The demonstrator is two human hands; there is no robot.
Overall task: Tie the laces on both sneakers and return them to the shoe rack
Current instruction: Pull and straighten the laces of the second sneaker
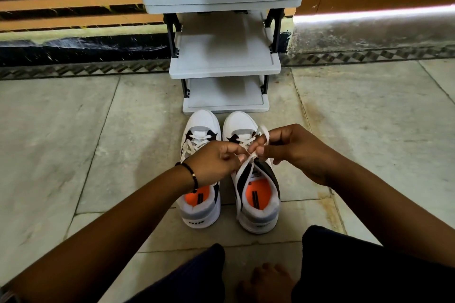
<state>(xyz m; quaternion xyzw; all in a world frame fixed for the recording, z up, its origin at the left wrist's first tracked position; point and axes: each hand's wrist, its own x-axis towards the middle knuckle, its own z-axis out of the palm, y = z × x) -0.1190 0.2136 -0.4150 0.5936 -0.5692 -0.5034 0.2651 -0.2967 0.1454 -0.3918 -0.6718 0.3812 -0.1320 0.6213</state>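
Sneakers, a white pair with black and grey panels and orange insoles, stand side by side on the tiled floor (pixel 73 142), toes pointing away from the wearer of the head camera and almost touching the bottom shelf of a grey three-tier shoe rack (pixel 224 64). The rack stands against a wall with orange and dark stripes.

The left sneaker (pixel 200 206) has its white laces criss-crossed over the tongue; whether they are knotted cannot be told, as the left wrist covers that part. Both hands work above the right sneaker (pixel 257 204). The left hand (pixel 214 162), with a dark beaded bracelet (pixel 190 176) at the wrist, has its fingers closed, pinching one strand of the right sneaker's white lace (pixel 242 172). The right hand (pixel 293 150) has its fingers closed on a loop of the same lace, raised just above the tongue. The two hands nearly touch. Dark-clothed knees and a bare foot fill the bottom edge.
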